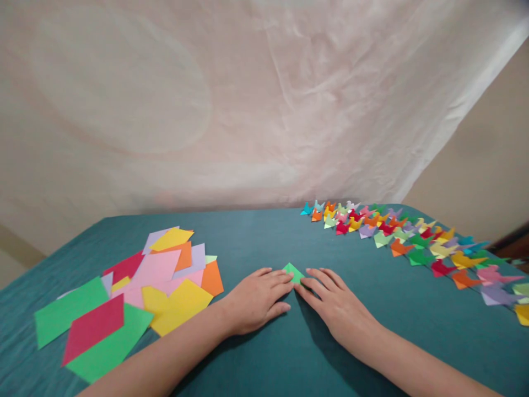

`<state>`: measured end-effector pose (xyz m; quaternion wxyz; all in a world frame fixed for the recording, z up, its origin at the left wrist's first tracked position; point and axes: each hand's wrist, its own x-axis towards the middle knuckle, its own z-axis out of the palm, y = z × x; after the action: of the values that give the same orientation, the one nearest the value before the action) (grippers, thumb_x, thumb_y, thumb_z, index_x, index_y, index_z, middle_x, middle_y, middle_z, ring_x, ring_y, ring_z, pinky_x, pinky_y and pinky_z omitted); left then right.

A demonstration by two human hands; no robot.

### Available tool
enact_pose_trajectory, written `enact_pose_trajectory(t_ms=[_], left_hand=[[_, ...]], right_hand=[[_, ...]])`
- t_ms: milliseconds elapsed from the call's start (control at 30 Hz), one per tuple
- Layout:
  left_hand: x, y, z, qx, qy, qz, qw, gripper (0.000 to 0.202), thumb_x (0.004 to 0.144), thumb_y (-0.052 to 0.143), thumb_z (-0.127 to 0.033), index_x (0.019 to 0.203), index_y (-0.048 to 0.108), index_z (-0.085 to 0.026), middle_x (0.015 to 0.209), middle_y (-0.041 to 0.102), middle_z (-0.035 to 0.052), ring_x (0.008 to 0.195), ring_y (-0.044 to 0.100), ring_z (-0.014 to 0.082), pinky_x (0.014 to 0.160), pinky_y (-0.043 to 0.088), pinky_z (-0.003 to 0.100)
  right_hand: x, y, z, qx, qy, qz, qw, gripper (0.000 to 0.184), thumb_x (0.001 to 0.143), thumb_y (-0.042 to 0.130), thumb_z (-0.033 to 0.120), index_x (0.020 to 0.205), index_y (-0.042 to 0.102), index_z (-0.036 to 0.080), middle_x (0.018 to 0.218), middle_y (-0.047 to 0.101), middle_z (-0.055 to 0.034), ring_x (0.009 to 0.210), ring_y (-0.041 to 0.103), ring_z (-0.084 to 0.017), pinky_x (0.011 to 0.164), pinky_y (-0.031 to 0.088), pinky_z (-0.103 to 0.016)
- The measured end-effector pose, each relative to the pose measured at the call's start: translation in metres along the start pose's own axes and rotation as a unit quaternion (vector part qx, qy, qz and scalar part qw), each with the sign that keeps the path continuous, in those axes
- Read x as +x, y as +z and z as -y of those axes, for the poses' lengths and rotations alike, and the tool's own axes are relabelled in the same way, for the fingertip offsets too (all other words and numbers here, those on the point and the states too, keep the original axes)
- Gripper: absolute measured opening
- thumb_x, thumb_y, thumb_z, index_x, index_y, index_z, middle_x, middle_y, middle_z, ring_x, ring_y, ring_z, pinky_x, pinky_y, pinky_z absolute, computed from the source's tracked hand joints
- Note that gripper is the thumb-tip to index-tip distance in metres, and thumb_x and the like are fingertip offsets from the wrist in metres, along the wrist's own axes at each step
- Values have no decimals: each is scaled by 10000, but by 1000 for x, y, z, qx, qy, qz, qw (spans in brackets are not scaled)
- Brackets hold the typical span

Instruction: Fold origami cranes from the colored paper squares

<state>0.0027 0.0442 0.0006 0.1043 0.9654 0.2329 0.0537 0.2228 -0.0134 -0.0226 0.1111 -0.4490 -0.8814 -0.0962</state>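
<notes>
A small green folded paper lies on the teal tablecloth, with only its pointed tip showing between my hands. My left hand rests flat on the cloth, its fingers stretched out and pressing the paper's left side. From the right, my right hand lies flat too, fingertips on the paper's right edge. Most of the paper is hidden under my fingers.
A loose pile of flat coloured paper sheets lies at the left, in green, red, yellow, pink, orange and lilac. Several finished folded paper figures run in rows along the right side to the table's edge. A pale cloth backdrop hangs behind.
</notes>
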Motion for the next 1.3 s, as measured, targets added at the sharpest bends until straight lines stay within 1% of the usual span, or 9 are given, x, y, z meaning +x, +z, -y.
enact_pose_trajectory(t_ms=[167,367,533,667,733,800,933,1133,1300], left_hand=[[2,-3,-1,24,9,2,1000,416,929,347,-430,1271,446,-214,1375,421,73,1261,382,201,1052,251,377],[2,-3,-2,30,15,-5,999,416,934,328,-439,1255,461,-209,1367,432,70,1257,388,197,1042,263,377],[2,0,0,31,16,-10,999,420,930,336,-448,1252,467,-213,1362,438,69,1250,395,196,1041,267,370],[2,1,0,34,16,-15,999,420,924,348,-456,1270,454,-244,1367,430,61,1247,397,206,1036,273,376],[2,2,0,37,18,-17,999,423,921,352,-460,1280,444,-256,1364,433,59,1243,400,212,1029,282,380],[2,3,0,40,22,-22,999,433,918,354,-468,1288,434,-258,1355,442,63,1233,409,219,1024,286,388],[2,4,0,49,25,-31,998,450,916,345,-484,1294,429,-255,1354,439,72,1230,409,227,1023,279,398],[3,1,-1,55,26,-28,998,454,915,332,-498,1282,443,-255,1349,451,57,1227,414,223,1027,270,394],[0,-7,1,74,12,-18,997,415,918,343,-483,1191,531,-233,1297,508,57,1212,427,227,1030,267,410]], right_hand=[[-1,-5,-1,-19,2,-11,1000,352,806,508,65,1132,588,170,1080,612,-97,1173,433,-262,992,327,-448],[-9,-13,-13,-15,23,-26,999,294,761,527,40,978,675,171,941,622,-109,1169,429,-283,949,367,-436],[-11,-13,-19,3,24,-21,999,254,748,545,43,904,698,173,923,621,-104,1157,433,-287,940,369,-440],[-9,-14,-22,49,33,-37,998,296,774,501,24,890,706,204,941,630,-79,1142,451,-260,937,369,-433],[-8,-13,-21,72,31,-50,996,360,790,441,1,919,701,215,984,637,-75,1127,469,-238,932,375,-431],[-7,-12,-19,88,19,-57,994,411,793,404,-9,1009,673,212,1041,637,-78,1120,478,-224,933,379,-430],[-7,-3,-14,98,-4,-52,994,421,808,414,23,1134,609,203,1102,630,-83,1139,466,-221,948,373,-431],[-7,3,-11,99,-2,-47,994,395,814,438,30,1139,605,179,1114,626,-78,1129,463,-227,963,361,-425],[-6,2,-12,106,-6,-45,993,344,840,452,59,1119,616,175,1097,629,-75,1128,461,-227,967,357,-420]])
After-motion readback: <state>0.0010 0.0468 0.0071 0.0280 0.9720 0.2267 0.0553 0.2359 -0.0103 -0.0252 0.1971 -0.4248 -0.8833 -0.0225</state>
